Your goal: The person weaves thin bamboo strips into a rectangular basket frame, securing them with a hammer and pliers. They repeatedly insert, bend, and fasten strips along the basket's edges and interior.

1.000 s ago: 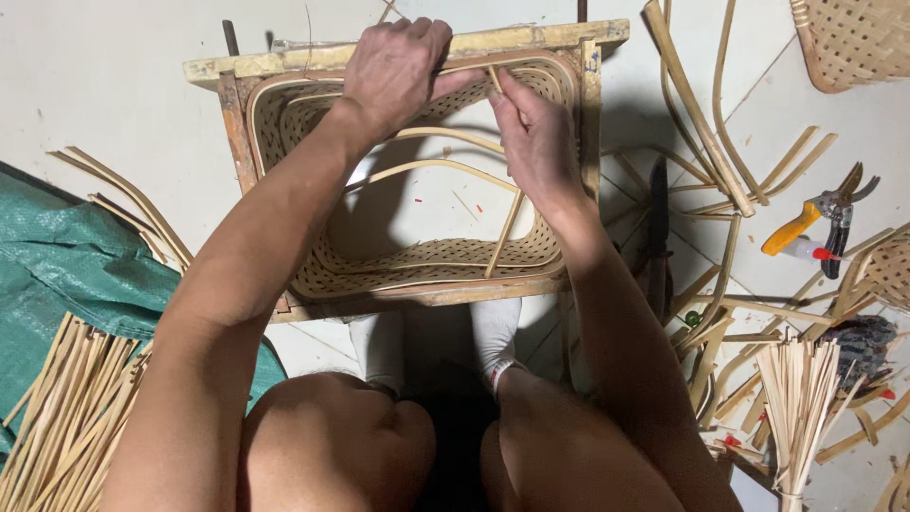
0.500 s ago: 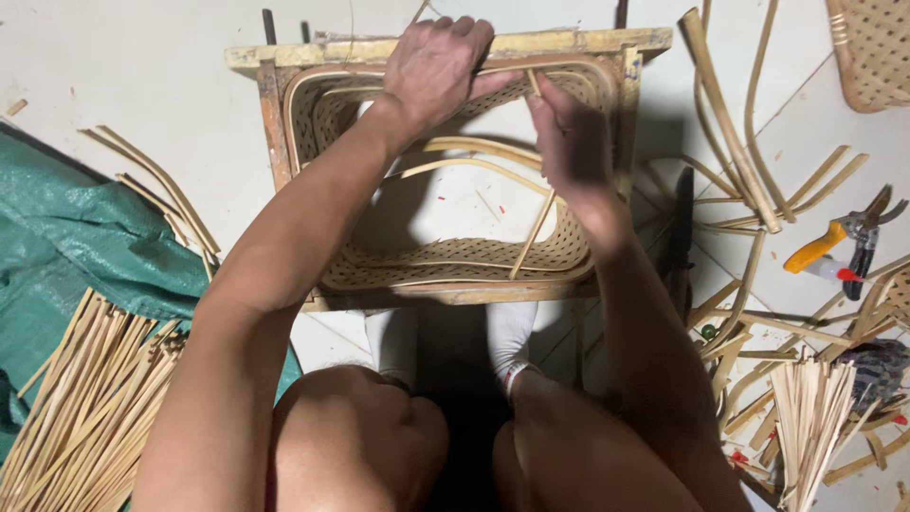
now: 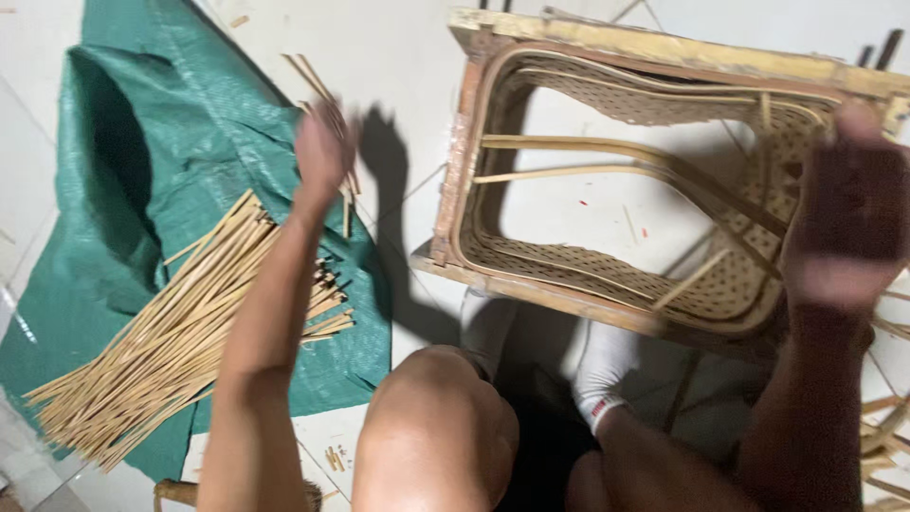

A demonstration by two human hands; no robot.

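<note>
One left hand (image 3: 322, 152) pinches cane strips (image 3: 327, 104); right hand's (image 3: 848, 218) fingers blurred over frame (image 3: 455, 190).

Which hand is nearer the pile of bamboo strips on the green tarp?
Left. The left hand is above the pile of bamboo strips on the green tarp; the right hand is far across, at the woven frame.

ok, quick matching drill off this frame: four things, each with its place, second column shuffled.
Things:
1. bundle of bamboo strips
2. left hand
3. right hand
4. wooden frame

Places:
A. over the woven right side of the frame
B. lying on the green tarp
C. on the white floor, holding the part-woven basket
D. raised above the tarp's edge, some strips by the fingers

Pairs: 1-B, 2-D, 3-A, 4-C
</note>
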